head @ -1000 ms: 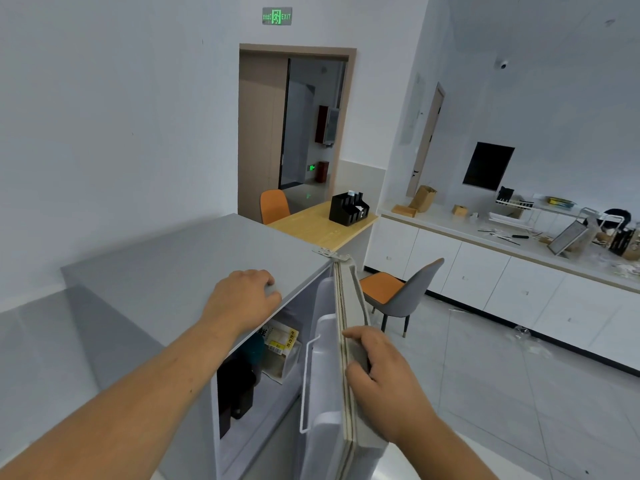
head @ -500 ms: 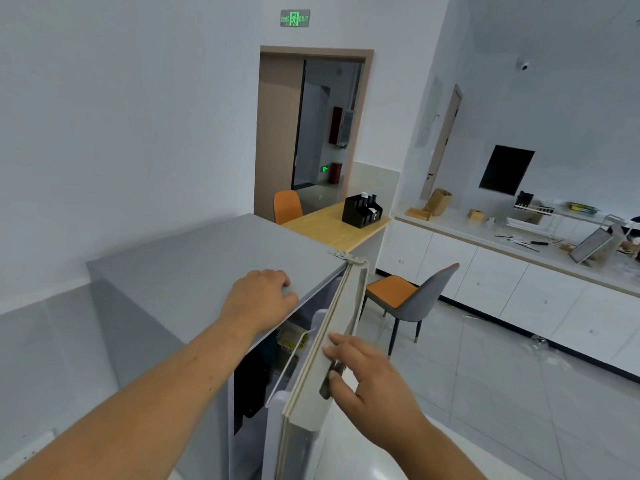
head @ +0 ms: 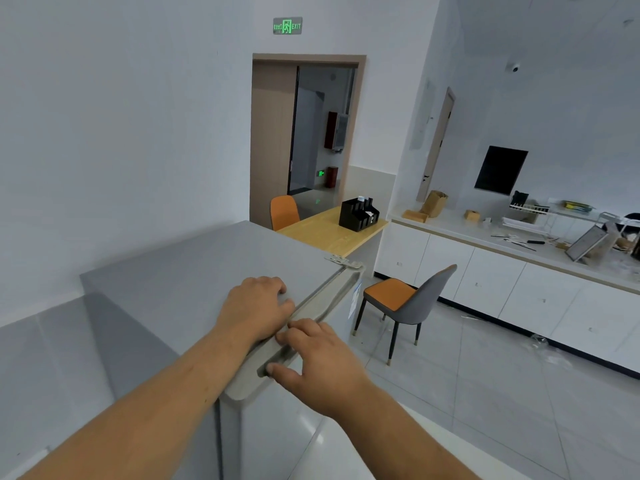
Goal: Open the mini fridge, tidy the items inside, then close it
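Observation:
The grey mini fridge (head: 180, 271) stands below me with its door (head: 322, 303) swung flush against the body, so the items inside are hidden. My left hand (head: 254, 308) lies flat on the fridge top at its front edge, fingers loosely curled, holding nothing. My right hand (head: 317, 358) rests on the top rim of the door, with fingertips and thumb in the recessed handle groove (head: 277, 362). The metal hinge (head: 341, 260) sits at the far corner of the door.
A grey chair with an orange seat (head: 405, 299) stands on the tiled floor just right of the fridge. Behind the fridge is a wooden table (head: 329, 233) with a black organiser (head: 358, 213). White cabinets under a cluttered counter (head: 502, 244) run along the right.
The fridge door swung from wide open to shut, pushed by my right hand, which now rests on its top rim. The items inside went out of sight. My left hand stayed on the fridge top.

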